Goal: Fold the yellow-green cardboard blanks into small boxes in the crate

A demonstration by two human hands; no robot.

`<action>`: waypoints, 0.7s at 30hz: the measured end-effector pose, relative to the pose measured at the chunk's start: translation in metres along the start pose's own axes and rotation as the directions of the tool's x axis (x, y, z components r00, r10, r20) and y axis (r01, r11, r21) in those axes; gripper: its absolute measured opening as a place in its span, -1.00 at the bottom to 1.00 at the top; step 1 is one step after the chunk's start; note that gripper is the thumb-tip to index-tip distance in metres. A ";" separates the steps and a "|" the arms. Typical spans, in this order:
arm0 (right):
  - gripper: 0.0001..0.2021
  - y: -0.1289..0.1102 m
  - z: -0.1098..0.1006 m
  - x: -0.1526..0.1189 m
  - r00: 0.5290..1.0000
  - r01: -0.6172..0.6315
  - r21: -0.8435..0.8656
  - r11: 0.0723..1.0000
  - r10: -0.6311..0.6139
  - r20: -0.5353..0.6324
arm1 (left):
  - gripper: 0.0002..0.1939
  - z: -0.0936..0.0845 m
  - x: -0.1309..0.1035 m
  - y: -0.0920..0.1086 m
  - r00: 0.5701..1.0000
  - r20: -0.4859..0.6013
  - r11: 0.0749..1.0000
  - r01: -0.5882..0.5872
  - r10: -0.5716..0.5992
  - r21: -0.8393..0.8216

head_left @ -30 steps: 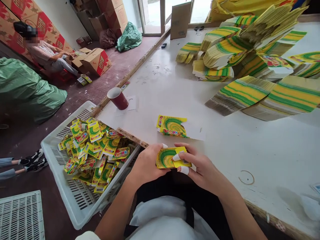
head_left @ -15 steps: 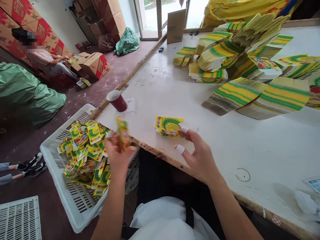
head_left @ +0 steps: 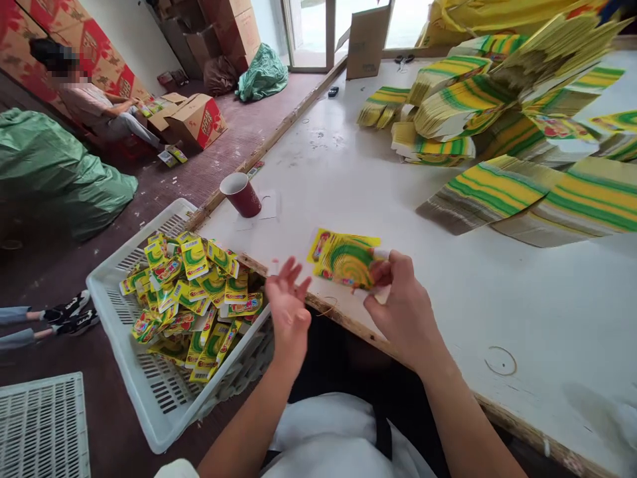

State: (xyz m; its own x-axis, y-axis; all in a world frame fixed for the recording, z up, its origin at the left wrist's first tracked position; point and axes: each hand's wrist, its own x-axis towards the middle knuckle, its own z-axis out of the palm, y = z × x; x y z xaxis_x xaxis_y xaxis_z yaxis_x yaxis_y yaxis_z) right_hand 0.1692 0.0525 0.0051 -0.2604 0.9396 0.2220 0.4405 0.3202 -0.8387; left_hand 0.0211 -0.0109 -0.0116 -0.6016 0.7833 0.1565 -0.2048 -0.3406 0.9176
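Observation:
My right hand (head_left: 401, 299) pinches the right end of a flat yellow-and-green candy carton (head_left: 346, 262), lifted slightly off the white table. Part of another carton (head_left: 321, 242) shows under its upper left edge. White coverings wrap the thumb and a fingertip of that hand. My left hand (head_left: 288, 312) is empty, palm up with fingers spread, between the carton and a white plastic crate (head_left: 114, 358). Inside the crate lies a heap of folded small boxes (head_left: 196, 292) in the same yellow and green print.
Behind the crate stands a dark red cup (head_left: 241, 194) at the table edge. Fanned stacks of flat cartons (head_left: 497, 192) cover the table's far right. Scissors (head_left: 404, 61) lie farther back. A person (head_left: 94, 106) sits at the left beside an open cardboard box (head_left: 196, 123); a green sack (head_left: 54, 176) is nearer.
My left hand has let go of a small box at the crate and moved right, fingers open. My right hand has closed on the carton and raised it.

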 end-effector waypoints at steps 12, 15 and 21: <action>-0.49 -0.025 0.024 -0.041 0.907 -0.293 0.536 0.792 0.053 0.418 | -0.24 0.019 -0.001 0.007 0.990 -0.017 0.990 0.139 -0.140 -0.032; -0.59 -0.018 0.015 -0.036 0.936 -0.285 0.560 0.778 0.098 0.339 | -0.16 0.017 -0.006 0.004 0.988 0.044 0.987 0.147 -0.145 -0.058; -0.64 -0.015 0.001 -0.034 0.938 -0.343 0.707 0.619 0.181 0.297 | -0.63 0.023 -0.011 0.014 0.974 0.077 0.971 0.219 -0.212 -0.098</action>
State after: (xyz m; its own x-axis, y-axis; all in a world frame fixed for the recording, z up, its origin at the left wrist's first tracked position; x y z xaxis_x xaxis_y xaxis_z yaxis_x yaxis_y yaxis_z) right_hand 0.1708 0.0161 0.0098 -0.4193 0.9032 -0.0913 -0.2453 -0.2096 -0.9465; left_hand 0.0426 -0.0120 0.0083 -0.4835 0.8752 -0.0140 -0.4061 -0.2101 0.8893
